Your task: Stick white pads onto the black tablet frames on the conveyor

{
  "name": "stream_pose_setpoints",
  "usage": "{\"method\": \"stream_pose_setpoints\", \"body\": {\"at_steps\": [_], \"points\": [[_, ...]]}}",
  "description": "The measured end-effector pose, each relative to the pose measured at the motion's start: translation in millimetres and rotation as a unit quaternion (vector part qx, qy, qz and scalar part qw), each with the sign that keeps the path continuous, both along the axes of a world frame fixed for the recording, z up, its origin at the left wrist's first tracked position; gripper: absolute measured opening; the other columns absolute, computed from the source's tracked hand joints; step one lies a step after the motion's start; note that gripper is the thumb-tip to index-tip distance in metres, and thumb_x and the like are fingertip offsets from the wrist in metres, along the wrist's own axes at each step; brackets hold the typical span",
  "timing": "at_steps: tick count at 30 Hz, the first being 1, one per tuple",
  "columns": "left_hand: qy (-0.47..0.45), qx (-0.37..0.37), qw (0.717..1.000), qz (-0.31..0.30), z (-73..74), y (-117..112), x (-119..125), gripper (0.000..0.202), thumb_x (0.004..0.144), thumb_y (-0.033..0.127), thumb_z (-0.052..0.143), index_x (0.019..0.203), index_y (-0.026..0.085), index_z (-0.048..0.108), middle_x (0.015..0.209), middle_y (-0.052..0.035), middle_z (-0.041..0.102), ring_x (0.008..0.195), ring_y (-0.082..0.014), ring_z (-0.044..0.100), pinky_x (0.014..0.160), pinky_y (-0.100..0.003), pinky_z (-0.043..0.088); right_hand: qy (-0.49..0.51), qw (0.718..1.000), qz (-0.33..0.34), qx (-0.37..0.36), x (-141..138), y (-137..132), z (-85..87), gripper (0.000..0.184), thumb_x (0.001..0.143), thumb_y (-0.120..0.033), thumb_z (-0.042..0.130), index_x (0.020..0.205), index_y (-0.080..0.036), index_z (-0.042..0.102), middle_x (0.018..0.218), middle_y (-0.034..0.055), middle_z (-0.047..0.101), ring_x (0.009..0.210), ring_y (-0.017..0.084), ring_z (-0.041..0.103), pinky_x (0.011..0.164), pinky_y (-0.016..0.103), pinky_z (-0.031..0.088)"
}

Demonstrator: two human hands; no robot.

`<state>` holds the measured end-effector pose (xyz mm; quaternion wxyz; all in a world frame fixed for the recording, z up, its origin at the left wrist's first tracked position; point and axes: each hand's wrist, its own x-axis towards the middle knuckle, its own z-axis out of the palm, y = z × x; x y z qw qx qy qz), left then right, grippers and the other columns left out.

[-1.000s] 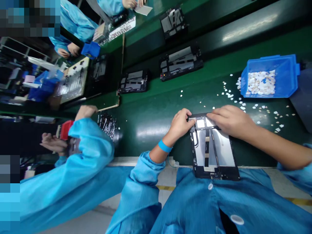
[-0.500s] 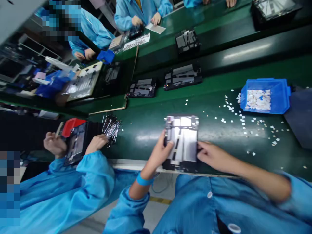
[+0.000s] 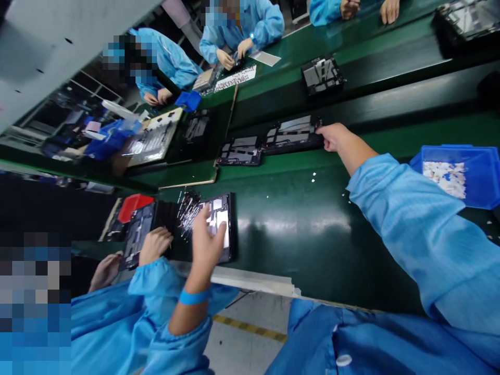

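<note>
My left hand (image 3: pixel 208 242) is over an opened tablet (image 3: pixel 229 229) near the bench's front edge, its thumb and fingers apart. That tablet's bright silver inside shows between them. With my right arm stretched across the bench, my right hand (image 3: pixel 335 138) is closed at the right end of another opened tablet (image 3: pixel 291 133). Its fingertips grip the dark edge there. Directly left of it lies a further opened tablet (image 3: pixel 240 151), close against it. Beside my left hand is a pile of small dark strips (image 3: pixel 188 211).
A blue bin (image 3: pixel 482 177) of small white pieces stands at the right. To my left, a co-worker's hands (image 3: pixel 154 245) handle an opened tablet (image 3: pixel 138 234) by a red bin (image 3: pixel 135 207). More tablets (image 3: pixel 322 75) lie farther back, where other people work.
The tablet from in front of me is now at the left, by the strip pile, under my opened left hand. My right hand has left it and reached forward to another tablet.
</note>
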<state>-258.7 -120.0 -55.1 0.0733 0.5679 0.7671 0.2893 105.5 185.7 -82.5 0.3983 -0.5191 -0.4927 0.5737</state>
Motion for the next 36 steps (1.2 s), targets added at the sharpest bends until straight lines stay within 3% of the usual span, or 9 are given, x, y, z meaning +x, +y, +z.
{"method": "stream_pose_setpoints", "body": {"at_steps": [2, 4, 8, 11, 15, 18, 22, 25, 36], "points": [[-0.157, -0.032, 0.985, -0.066, -7.4, 1.6, 59.7, 0.067, 0.092, 0.037, 0.064, 0.154, 0.024, 0.042, 0.145, -0.0150, 0.059, 0.128, -0.0279, 0.062, 0.108, -0.046, 0.053, 0.014, 0.996, -0.032, -0.076, -8.8, -16.8, 8.7, 0.038, 0.114, -0.035, 0.042, 0.134, -0.009, 0.062, 0.131, 0.0102, 0.063, 0.113, 0.021, 0.066, 0.095, 0.043, 0.054], [-0.362, -0.115, 0.918, -0.112, -20.2, 7.5, 116.0, 0.065, 0.095, 0.038, 0.065, 0.154, 0.025, 0.040, 0.142, -0.0155, 0.063, 0.118, -0.0245, 0.068, 0.102, -0.042, 0.057, 0.027, 0.989, -0.064, -0.133, -9.2, -58.7, 15.6, 0.030, 0.107, -0.035, 0.056, 0.124, -0.012, 0.064, 0.112, 0.0071, 0.068, 0.092, 0.015, 0.067, 0.079, 0.033, 0.058], [-0.629, -0.191, 0.751, -0.067, -54.9, 26.6, 193.9, 0.058, 0.097, 0.046, 0.065, 0.144, 0.022, 0.041, 0.128, -0.0153, 0.069, 0.099, -0.0207, 0.075, 0.088, -0.037, 0.061, 0.070, 0.980, -0.078, -0.171, 16.5, -221.0, 3.8, 0.018, 0.090, -0.035, 0.069, 0.084, -0.020, 0.060, 0.070, -0.0006, 0.060, 0.056, 0.012, 0.054, 0.050, 0.025, 0.049], [-0.626, -0.207, 0.747, -0.084, -77.5, 25.2, 223.1, 0.054, 0.090, 0.044, 0.073, 0.131, 0.020, 0.049, 0.113, -0.0096, 0.072, 0.087, -0.0182, 0.072, 0.077, -0.032, 0.059, 0.110, 0.967, -0.048, -0.226, 54.0, -361.1, -17.9, 0.028, 0.079, -0.050, 0.076, 0.081, -0.024, 0.064, 0.074, 0.0048, 0.068, 0.064, 0.021, 0.066, 0.055, 0.034, 0.055], [-0.505, -0.252, 0.794, -0.225, -85.0, -7.3, 237.5, 0.049, 0.087, 0.027, 0.070, 0.132, 0.018, 0.053, 0.116, -0.0092, 0.072, 0.105, -0.0218, 0.069, 0.091, -0.035, 0.058, 0.024, 0.944, 0.231, -0.236, 110.5, -464.7, -19.9, 0.032, 0.084, -0.055, 0.073, 0.107, -0.033, 0.080, 0.110, 0.0076, 0.079, 0.102, 0.031, 0.075, 0.088, 0.048, 0.061], [-0.353, -0.258, 0.837, -0.329, -71.8, -28.7, 237.0, 0.059, 0.090, 0.021, 0.064, 0.147, 0.021, 0.047, 0.131, -0.0116, 0.067, 0.118, -0.0261, 0.065, 0.102, -0.042, 0.055, -0.106, 0.947, 0.284, -0.109, 136.2, -461.3, -10.5, 0.027, 0.093, -0.047, 0.066, 0.113, -0.039, 0.080, 0.119, 0.0052, 0.078, 0.110, 0.031, 0.073, 0.099, 0.051, 0.056], [-0.034, -0.198, 0.924, -0.326, -47.0, -21.6, 233.0, 0.051, 0.093, 0.025, 0.068, 0.142, 0.019, 0.056, 0.124, -0.0145, 0.065, 0.117, -0.0325, 0.062, 0.104, -0.049, 0.051, -0.222, 0.961, 0.162, 0.039, 137.4, -405.1, -18.4, 0.030, 0.098, -0.041, 0.056, 0.116, -0.029, 0.078, 0.112, 0.0087, 0.080, 0.100, 0.031, 0.076, 0.090, 0.049, 0.060], [0.101, -0.140, 0.926, -0.334, -38.1, 4.7, 237.4, 0.027, 0.102, 0.022, 0.055, 0.126, 0.021, 0.068, 0.114, -0.0113, 0.066, 0.110, -0.0279, 0.062, 0.101, -0.043, 0.051, -0.265, 0.952, 0.119, 0.101, 127.8, -369.5, -31.8, 0.029, 0.098, -0.035, 0.054, 0.114, -0.025, 0.077, 0.106, 0.0076, 0.081, 0.090, 0.027, 0.077, 0.082, 0.043, 0.061], [0.065, -0.027, 0.910, -0.408, -76.2, 25.6, 235.5, 0.022, 0.105, 0.021, 0.055, 0.111, 0.023, 0.076, 0.110, -0.0085, 0.071, 0.104, -0.0215, 0.064, 0.093, -0.035, 0.052, -0.284, 0.944, 0.097, 0.134, 112.9, -323.5, -37.6, 0.027, 0.099, -0.028, 0.053, 0.110, -0.024, 0.077, 0.107, 0.0063, 0.081, 0.096, 0.025, 0.077, 0.086, 0.040, 0.059]]}}
